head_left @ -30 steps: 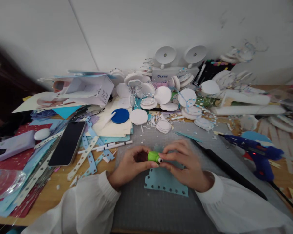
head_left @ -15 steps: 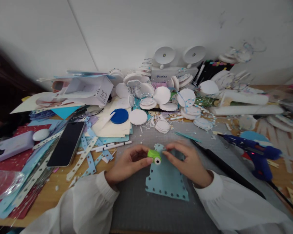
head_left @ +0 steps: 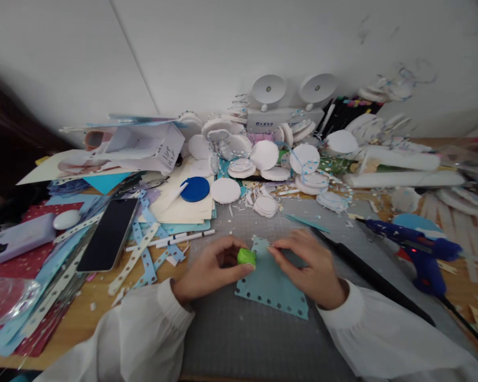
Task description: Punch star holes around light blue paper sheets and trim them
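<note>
A small green craft punch (head_left: 246, 257) is held between the thumb and fingers of my left hand (head_left: 213, 269). It touches or nearly touches the left side of a light blue sheet of paper (head_left: 274, 281). Flower-shaped holes run along the sheet's lower edge, and its upper edge looks notched. My right hand (head_left: 308, 265) pinches the sheet near its upper right. The sheet's left edge is partly hidden by my left hand and the punch. Both hands are over the grey cutting mat (head_left: 239, 345).
A blue glue gun (head_left: 416, 249) with a lit red light lies at the right, beside a long black tool (head_left: 370, 270). White round pieces (head_left: 265, 155) crowd the back. A phone (head_left: 108, 236) and punched paper strips (head_left: 135, 257) lie at the left.
My left hand has turned the punch, so its round white face with the flower shape no longer shows. The paper has tilted and shifted slightly up under my hands.
</note>
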`<state>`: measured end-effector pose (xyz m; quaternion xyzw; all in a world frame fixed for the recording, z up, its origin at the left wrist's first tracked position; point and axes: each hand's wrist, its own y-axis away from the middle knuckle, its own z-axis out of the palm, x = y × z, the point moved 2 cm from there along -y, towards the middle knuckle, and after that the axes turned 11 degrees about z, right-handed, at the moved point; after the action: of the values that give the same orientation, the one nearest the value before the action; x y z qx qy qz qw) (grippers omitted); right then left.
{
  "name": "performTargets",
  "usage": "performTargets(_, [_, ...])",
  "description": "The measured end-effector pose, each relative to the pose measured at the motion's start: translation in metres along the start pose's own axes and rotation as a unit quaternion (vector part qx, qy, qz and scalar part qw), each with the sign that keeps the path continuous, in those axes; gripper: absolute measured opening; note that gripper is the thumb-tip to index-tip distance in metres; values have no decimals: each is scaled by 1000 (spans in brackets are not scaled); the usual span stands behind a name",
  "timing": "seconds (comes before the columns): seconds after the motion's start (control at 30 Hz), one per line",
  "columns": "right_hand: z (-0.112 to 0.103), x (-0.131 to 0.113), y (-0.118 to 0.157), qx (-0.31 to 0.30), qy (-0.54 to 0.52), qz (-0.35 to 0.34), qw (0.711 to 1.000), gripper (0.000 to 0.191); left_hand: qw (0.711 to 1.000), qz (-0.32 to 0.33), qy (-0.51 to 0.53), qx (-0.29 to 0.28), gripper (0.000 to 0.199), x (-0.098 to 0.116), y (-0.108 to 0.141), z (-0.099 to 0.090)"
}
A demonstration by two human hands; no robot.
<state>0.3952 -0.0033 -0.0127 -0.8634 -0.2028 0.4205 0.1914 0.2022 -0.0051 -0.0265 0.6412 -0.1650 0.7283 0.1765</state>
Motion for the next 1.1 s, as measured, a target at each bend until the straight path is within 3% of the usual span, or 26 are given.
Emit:
performTargets(0.4, [1,-2,3,-14,20,-14,1000,9,992,42,-119,-27,33,0,4,5])
performTargets(0.73, [2,-3,4,-1,31,-5,999,8,990,59,-127,-18,42,-3,4,3])
performTargets(1.1, [2,-5,4,-5,26,-17,999,9,997,13,-69,14,41,-1,1,4])
